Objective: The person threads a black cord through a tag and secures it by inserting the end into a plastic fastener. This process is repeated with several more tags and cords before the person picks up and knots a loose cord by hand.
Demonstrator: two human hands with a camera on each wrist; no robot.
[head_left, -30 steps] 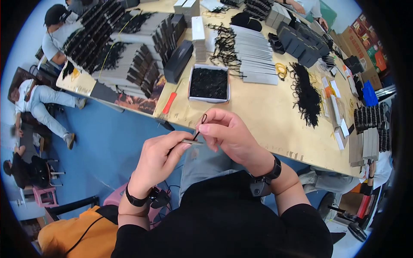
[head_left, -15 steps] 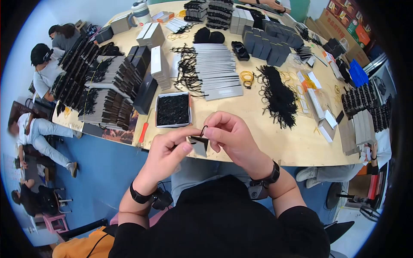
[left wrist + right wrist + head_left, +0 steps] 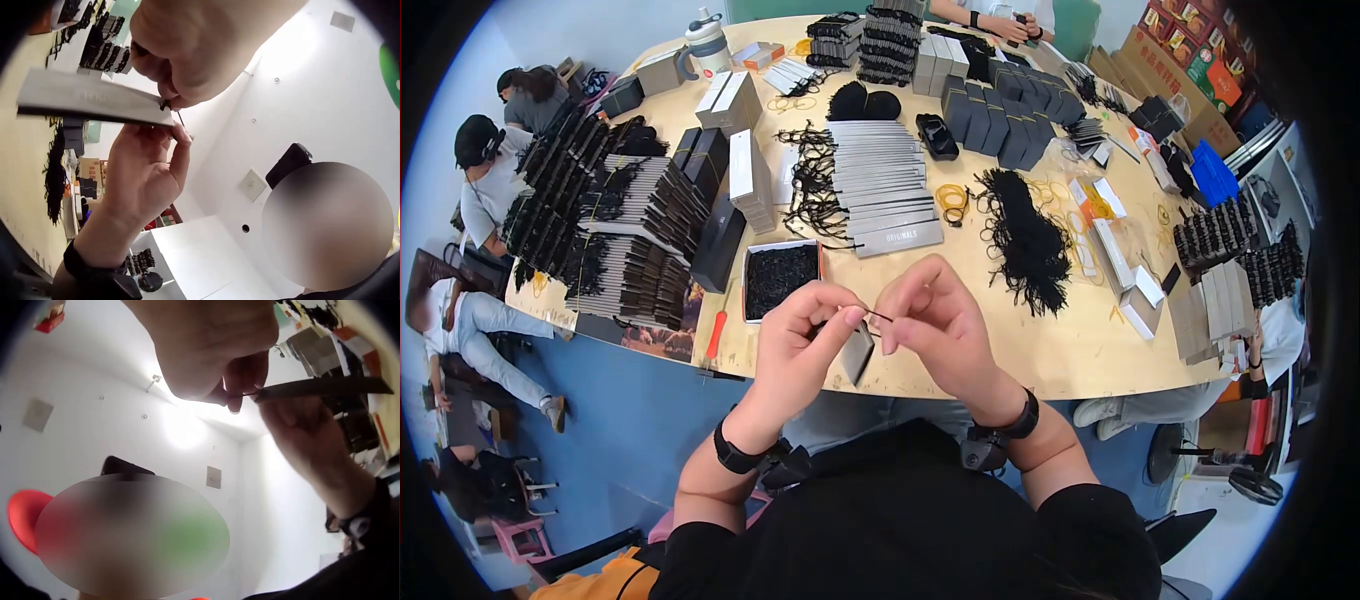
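Lt-wood tbl point(image 3: 1000, 360), row of gry strips point(image 3: 878, 180), blk cord pile point(image 3: 1027, 240), red-hndl tool point(image 3: 717, 333)

On the blue floor point(image 3: 625, 410) stands a pale wooden table point(image 3: 1010, 365), with a pink stool point(image 3: 518, 530) well apart from its near left corner. Beyond the far left corner I see a white wall point(image 3: 625, 30); behind the far edge, a green panel point(image 3: 775, 9). Cardboard boxes point(image 3: 1165, 80) are piled past the far right corner. Above us, a bright light point(image 3: 185, 428) shines on the white ceiling point(image 3: 81, 428).

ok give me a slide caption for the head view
Left hand holding a flat grey card, right hand pinching a thin dark cord, at a crowded worktable.
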